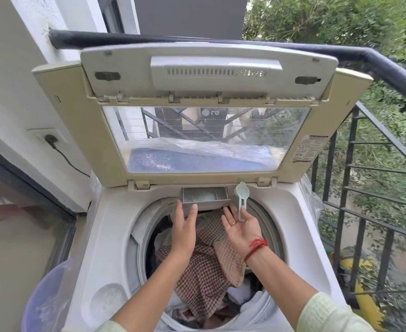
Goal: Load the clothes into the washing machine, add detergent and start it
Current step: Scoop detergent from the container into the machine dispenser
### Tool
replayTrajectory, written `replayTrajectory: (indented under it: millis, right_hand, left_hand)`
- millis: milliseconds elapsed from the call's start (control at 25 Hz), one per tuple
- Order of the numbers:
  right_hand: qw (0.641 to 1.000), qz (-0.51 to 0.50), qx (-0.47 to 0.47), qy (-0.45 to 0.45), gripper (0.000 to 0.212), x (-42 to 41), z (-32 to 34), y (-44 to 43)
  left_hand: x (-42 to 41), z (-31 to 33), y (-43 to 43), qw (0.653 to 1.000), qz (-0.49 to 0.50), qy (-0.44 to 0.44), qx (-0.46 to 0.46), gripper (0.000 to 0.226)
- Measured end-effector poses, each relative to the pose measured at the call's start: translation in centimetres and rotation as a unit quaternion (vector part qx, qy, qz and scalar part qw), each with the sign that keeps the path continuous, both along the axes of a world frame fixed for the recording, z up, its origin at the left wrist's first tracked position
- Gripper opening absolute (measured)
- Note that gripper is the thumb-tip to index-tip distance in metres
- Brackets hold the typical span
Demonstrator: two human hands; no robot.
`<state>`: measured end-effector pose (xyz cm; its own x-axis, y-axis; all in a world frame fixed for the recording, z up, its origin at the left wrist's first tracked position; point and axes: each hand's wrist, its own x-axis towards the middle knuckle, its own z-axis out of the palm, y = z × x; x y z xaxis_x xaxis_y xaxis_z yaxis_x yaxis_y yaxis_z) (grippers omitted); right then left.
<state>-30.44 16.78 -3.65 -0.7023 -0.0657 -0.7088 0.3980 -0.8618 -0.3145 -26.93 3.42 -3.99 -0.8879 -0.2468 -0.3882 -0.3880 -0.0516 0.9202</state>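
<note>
Washing machine [115, 226] is a top-loader with its lid [206, 97] standing open. The drum is full of clothes [206, 267], with a brown-checked cloth on top. The detergent drawer [205, 195] is pulled out at 12 o'clock of the drum rim; its contents can't be made out.

Your left hand [185, 226] is flat over the drum, fingers straight and together. The fingertips are at the drawer's front lower edge; can't tell if they touch it.

Your right hand [239, 226] is palm up, just beside the left but apart from it, below the drawer's right corner. The thumb pins the handle of a pale green scoop [241, 200] and the other fingers are straight. The scoop stands upright, bowl up at 1 o'clock of the rim, just beside the drawer. There is a red thread [257, 245] on your right wrist.

A lavender tub [46, 295] sits at 8 o'clock of the machine, a wall socket [48, 137] with a plug in it at 10 o'clock, and a black railing [364, 188] at 3 o'clock.
</note>
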Motion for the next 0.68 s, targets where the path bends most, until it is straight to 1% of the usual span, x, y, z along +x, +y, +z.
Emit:
replayTrajectory:
  millis: [160, 320, 360, 440, 520, 600, 680]
  right_hand:
    - [1.000, -0.014, -0.022, 0.001, 0.021, -0.2, 0.2, -0.4]
    - [0.999, -0.037, -0.021, -0.017, 0.020, -0.6, 0.2, -1.2]
    - [0.999, -0.043, -0.013, -0.026, 0.022, -0.7, 0.3, -1.4]
    - [0.998, -0.050, -0.011, -0.041, 0.034, -0.9, 0.7, -1.6]
    - [0.997, -0.050, -0.037, -0.038, 0.040, -1.0, 1.0, -1.8]
    - [0.996, -0.056, -0.066, -0.029, 0.041, -1.0, 1.4, -2.1]
    - [0.993, -0.070, -0.090, -0.012, 0.034, -0.9, 1.5, -2.0]
  left_hand:
    - [-0.8, -0.2, 0.6, 0.999, -0.024, 0.008, 0.042, 0.089]
    - [-1.8, -0.4, 0.5, 0.998, -0.005, 0.011, 0.062, 0.115]
    - [-1.8, -0.4, 0.7, 0.998, -0.003, 0.011, 0.068, 0.116]
    - [-1.7, 0.0, 1.5, 0.996, 0.004, 0.024, 0.083, 0.111]
    - [-1.7, 0.3, 2.2, 0.993, 0.024, 0.031, 0.108, 0.114]
    - [-1.9, 0.4, 2.5, 0.991, 0.039, 0.027, 0.127, 0.122]
    - [-2.2, 0.4, 2.7, 0.991, 0.034, 0.026, 0.127, 0.125]
